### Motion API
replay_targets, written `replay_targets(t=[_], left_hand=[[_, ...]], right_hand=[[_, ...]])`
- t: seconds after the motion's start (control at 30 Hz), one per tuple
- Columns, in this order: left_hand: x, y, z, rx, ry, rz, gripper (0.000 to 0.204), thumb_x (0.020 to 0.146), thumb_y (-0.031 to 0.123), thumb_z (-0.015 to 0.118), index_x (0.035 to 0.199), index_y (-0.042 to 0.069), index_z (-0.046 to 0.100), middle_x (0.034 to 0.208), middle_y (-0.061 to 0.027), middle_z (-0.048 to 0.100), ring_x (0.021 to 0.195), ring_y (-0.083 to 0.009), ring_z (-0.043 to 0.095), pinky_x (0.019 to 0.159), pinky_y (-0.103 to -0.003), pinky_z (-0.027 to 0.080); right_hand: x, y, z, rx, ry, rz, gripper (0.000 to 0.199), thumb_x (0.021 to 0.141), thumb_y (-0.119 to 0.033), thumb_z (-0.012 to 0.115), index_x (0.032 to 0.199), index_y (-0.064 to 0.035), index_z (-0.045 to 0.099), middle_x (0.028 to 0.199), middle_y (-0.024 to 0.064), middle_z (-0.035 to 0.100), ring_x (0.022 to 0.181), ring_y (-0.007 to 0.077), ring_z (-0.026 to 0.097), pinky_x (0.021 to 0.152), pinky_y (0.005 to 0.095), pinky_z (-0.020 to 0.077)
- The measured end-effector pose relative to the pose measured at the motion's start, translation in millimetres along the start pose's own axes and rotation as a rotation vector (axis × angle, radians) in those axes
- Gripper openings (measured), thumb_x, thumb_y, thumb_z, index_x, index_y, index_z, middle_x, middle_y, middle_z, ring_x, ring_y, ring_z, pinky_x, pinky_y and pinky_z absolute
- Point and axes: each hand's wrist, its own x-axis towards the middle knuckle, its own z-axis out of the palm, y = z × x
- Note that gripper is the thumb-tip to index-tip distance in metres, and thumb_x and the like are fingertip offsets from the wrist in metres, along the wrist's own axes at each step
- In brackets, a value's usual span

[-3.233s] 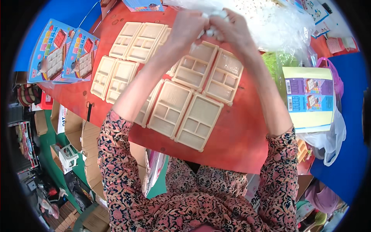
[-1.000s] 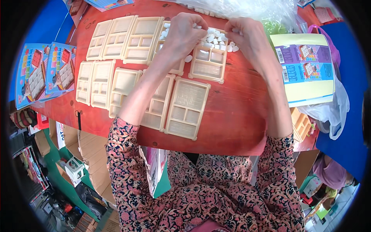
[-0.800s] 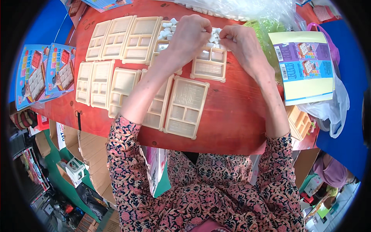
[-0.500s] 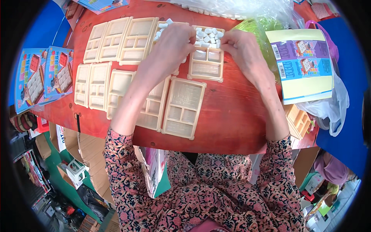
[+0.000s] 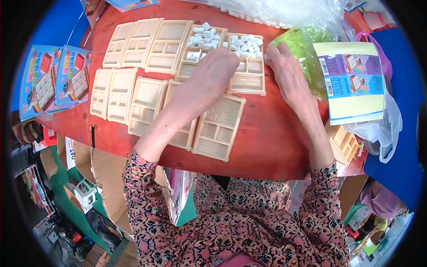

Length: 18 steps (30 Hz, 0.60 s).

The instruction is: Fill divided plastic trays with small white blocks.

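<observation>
Small white cubes (image 5: pixel 247 44), like mini marshmallows, fill the large far compartment of a cream compartment tray (image 5: pixel 248 84). A similar pile of white cubes (image 5: pixel 207 36) sits in the tray to its left (image 5: pixel 186 71). My left hand (image 5: pixel 219 64) is over the near left side of the first tray, fingers curled together; whatever they grip is hidden. Beside that tray's right edge is my right hand (image 5: pixel 283 66), thumb and fingers pinched. A pale bit shows at its fingertips, too small to name.
Several more cream trays (image 5: pixel 167 46) lie in two rows on the red table (image 5: pixel 271 142). Clear plastic bags (image 5: pixel 302 15), one with green shreds (image 5: pixel 307 44), lie far right. A printed card sheet (image 5: pixel 351 84) is at right, printed boxes (image 5: pixel 73 80) at left.
My left hand has drawn back toward me, uncovering the cubes in the left tray. The right hand is a little lower and farther from its tray's edge. The whole view has shifted slightly.
</observation>
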Motion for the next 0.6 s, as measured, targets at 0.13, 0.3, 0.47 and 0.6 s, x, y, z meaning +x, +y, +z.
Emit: replay_targets(t=[0.13, 0.3, 0.47, 0.6], left_hand=[[12.4, -9.3, -16.9, 0.06, 0.028, -0.239, 0.008, 0.075, 0.002, 0.055, 0.077, -0.004, 0.059, 0.073, -0.0167, 0.057, 0.072, -0.0325, 0.056, 0.067, -0.04, 0.045], [-2.9, -75.5, -85.6, -0.472, 0.311, -0.635, 0.016, 0.073, 0.009, 0.066, 0.084, -0.003, 0.068, 0.068, -0.0048, 0.059, 0.061, -0.0101, 0.058, 0.052, -0.024, 0.047], [16.8, -114.8, -75.5, -0.433, 0.397, -0.695, 0.014, 0.07, 0.008, 0.069, 0.079, -0.002, 0.07, 0.067, -0.0049, 0.063, 0.056, -0.0125, 0.059, 0.056, -0.023, 0.05], [33.2, -125.2, -62.7, -0.214, 0.373, -0.677, 0.024, 0.082, 0.015, 0.057, 0.071, -0.004, 0.067, 0.068, -0.0173, 0.064, 0.054, -0.0202, 0.063, 0.056, -0.032, 0.05]], right_hand=[[-1.6, 3.7, 9.0, -0.084, -0.001, 0.004, 0.016, 0.084, 0.002, 0.043, 0.099, 0.0017, 0.047, 0.094, 0.026, 0.05, 0.081, 0.0441, 0.056, 0.071, 0.0492, 0.0463], [16.0, -22.3, -21.3, 0.163, 0.103, 0.184, 0.013, 0.084, 0.002, 0.051, 0.096, 0.0047, 0.055, 0.09, 0.0251, 0.059, 0.082, 0.0408, 0.057, 0.07, 0.0451, 0.0451], [97.8, -59.2, 21.5, 0.252, 0.217, -0.311, 0.012, 0.087, -0.009, 0.056, 0.089, 0.0031, 0.056, 0.07, 0.0185, 0.056, 0.063, 0.0272, 0.057, 0.059, 0.036, 0.043], [149.2, -96.3, 60.9, 0.146, 0.172, -0.426, 0.008, 0.08, -0.001, 0.057, 0.085, 0.0051, 0.058, 0.08, 0.0234, 0.06, 0.076, 0.0402, 0.057, 0.067, 0.0438, 0.046]])
